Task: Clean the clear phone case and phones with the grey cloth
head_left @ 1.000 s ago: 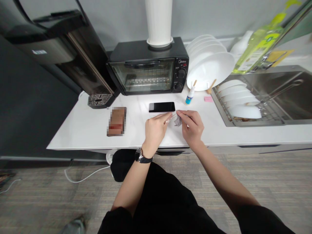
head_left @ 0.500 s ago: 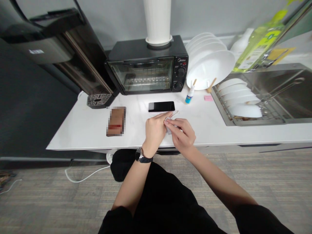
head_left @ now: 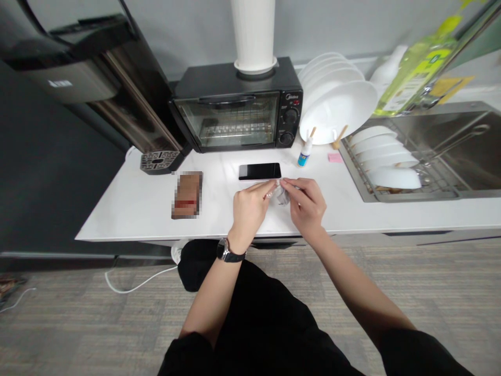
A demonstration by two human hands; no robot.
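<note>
Over the front of the white counter (head_left: 219, 209), my two hands work close together. My left hand (head_left: 250, 209), with a watch on its wrist, is closed with its fingertips on a small, shiny whitish thing (head_left: 270, 194) whose kind I cannot make out. My right hand (head_left: 309, 204) pinches a crumpled pale grey-white cloth (head_left: 282, 196), which hangs between the hands. The right fingertips are by the left ones, close to the whitish thing. Just beyond the fingers a black-screened phone (head_left: 260, 171) lies flat. A small white spray bottle with a blue label (head_left: 304, 152) stands behind to the right.
A toaster oven (head_left: 235, 120) stands at the back with a white pot (head_left: 254, 36) on top. Left are a drink dispenser (head_left: 156, 162) and a blurred brown item (head_left: 187, 194). Right are upright white plates (head_left: 338, 112), a pink sponge (head_left: 334, 157) and a sink rack of bowls (head_left: 391, 177).
My right hand has moved right and slightly away from my left, and the cloth has shifted right with it. My left hand stays nearly in place; the whitish thing now shows at its fingers.
</note>
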